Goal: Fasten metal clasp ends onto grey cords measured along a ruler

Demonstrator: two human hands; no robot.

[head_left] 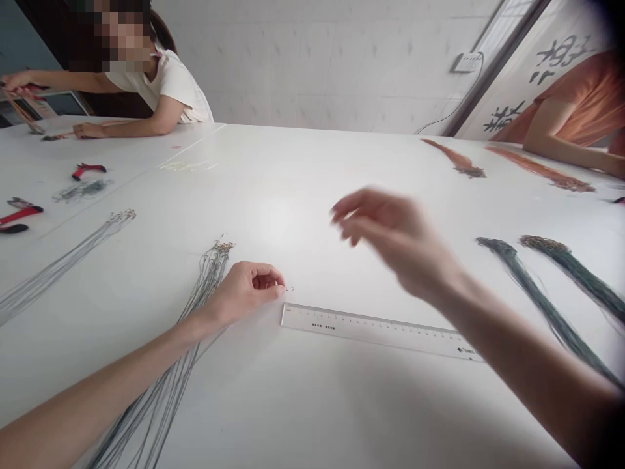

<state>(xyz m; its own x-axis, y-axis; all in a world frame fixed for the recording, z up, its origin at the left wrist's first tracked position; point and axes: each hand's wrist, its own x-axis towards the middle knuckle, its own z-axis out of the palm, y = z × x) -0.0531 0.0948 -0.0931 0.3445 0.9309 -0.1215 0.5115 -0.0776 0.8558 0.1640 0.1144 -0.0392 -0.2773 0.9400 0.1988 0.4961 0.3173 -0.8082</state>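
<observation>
Head view: two hands (244,292) (398,244), one ruler (381,331)

Grey and gold beside a clear ruler (375,331)

A white surface (273,215) is stretching under everything; the ruler is showing fine black markings. Grey cords (205,306) tipped with gold ends (224,246) are lying left of it, dark green cords (547,299) are running right of it, orange-brown cords (541,168) are lying beyond it, and red-handled pliers (88,169) are adding red far left of it.
</observation>
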